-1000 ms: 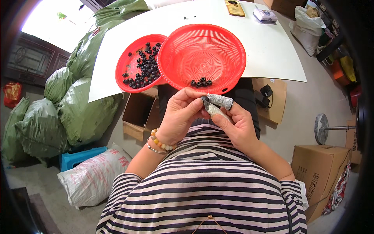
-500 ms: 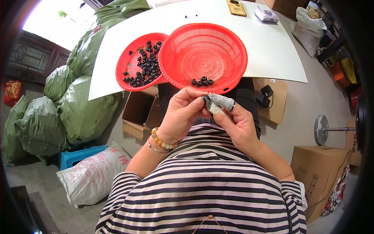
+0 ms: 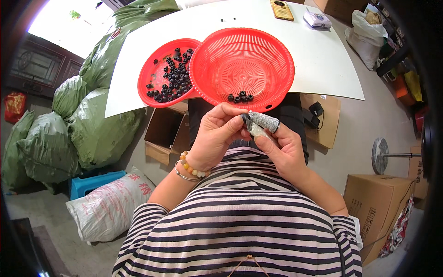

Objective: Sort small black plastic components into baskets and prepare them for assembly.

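My left hand (image 3: 216, 131) pinches a small black ring-like piece (image 3: 244, 118) between thumb and fingertips, just in front of the colander. Closed on a small blade with a whitish wrapped handle (image 3: 258, 131), my right hand (image 3: 284, 150) meets the left one; the blade's tip is at the black piece. A grey knitted cover (image 3: 265, 121) sleeves my right index finger. Several similar black pieces (image 3: 240, 97) lie at the near side of a red colander (image 3: 242, 53). Many more black pieces (image 3: 173, 79) are scattered over a red plate (image 3: 147, 76) to its left.
The white table (image 3: 323, 69) carries a yellow-backed phone (image 3: 281, 10) and a small white packet (image 3: 317, 19) at the far right. Green sacks (image 3: 99, 131) and a white sack (image 3: 113, 205) crowd the left floor. Cardboard boxes (image 3: 376, 207) stand at the right and under the table.
Both hands keep nearly the same hold on the black piece and blade. The whole view has shifted very slightly.
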`<state>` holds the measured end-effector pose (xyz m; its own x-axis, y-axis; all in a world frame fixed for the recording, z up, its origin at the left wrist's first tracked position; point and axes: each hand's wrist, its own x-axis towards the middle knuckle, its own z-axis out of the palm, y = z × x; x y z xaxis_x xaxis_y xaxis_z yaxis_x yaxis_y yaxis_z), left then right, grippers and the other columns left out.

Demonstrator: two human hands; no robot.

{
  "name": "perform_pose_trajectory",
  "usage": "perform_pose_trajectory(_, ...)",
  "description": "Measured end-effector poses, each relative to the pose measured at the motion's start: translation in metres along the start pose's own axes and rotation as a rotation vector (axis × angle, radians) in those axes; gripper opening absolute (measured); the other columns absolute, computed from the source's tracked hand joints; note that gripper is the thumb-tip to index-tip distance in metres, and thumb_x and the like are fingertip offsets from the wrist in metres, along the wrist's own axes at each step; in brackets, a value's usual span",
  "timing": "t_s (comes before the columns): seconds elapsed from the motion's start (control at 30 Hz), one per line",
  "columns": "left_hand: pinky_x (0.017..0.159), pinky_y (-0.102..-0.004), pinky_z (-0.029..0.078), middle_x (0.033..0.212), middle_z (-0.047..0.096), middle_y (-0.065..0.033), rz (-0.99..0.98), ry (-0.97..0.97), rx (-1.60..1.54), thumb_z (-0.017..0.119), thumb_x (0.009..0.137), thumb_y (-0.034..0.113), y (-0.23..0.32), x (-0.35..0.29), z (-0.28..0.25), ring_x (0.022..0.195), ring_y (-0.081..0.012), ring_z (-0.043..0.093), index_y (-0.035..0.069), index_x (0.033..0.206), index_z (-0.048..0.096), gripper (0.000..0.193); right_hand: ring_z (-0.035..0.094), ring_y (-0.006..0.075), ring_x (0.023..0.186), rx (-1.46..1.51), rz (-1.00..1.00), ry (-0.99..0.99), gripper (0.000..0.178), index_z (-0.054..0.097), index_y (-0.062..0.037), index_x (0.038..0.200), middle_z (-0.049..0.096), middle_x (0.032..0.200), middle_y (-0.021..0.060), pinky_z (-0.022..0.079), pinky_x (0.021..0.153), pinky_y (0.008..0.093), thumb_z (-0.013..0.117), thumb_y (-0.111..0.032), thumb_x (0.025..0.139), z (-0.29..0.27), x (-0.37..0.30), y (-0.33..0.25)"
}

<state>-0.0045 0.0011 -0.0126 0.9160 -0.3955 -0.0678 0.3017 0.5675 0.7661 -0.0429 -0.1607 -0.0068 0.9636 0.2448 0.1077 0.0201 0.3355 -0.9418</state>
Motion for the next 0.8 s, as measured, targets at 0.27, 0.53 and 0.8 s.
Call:
perform_pose_trajectory(0.27,0.067,-0.0256,0.052,0.087,0.059,-0.0071,0.008,0.014,0.024,0.053,0.085,0.006,0.0001,-0.0002,0.0007,0.073,-0.0116,0.058,0.001,0.096,0.054,0.012,0.053,0.0081,0.094,0.002,0.015,0.006,0.030,0.051,0.0015,0.112,0.059,0.102,0.0056,0.041,0.083,0.0223,0.055,-0.011,0.085,-0.0011,0.0004,0.0025)
perform_pose_trajectory(0.53,0.068,-0.0260,0.053,0.087,0.059,-0.0073,0.022,-0.007,0.027,0.053,0.085,0.005,-0.0009,0.0001,-0.0009,0.073,-0.0115,0.058,0.001,0.096,0.054,0.012,0.054,0.0088,0.094,0.017,0.047,-0.001,0.028,0.051,0.0018,0.112,0.059,0.102,0.0062,0.041,0.083,0.0218,0.053,-0.010,0.086,-0.0017,0.0023,0.0010)
perform_pose_trajectory(0.8,0.068,-0.0261,0.051,0.087,0.059,-0.0072,-0.008,-0.040,-0.052,0.052,0.085,0.005,-0.0003,0.0013,-0.0001,0.073,-0.0112,0.057,0.001,0.096,0.053,0.011,0.053,0.0095,0.094,0.044,0.033,-0.012,0.029,0.050,0.0017,0.112,0.059,0.102,0.0064,0.041,0.084,0.0228,0.052,-0.010,0.087,-0.0004,0.0010,-0.0024)
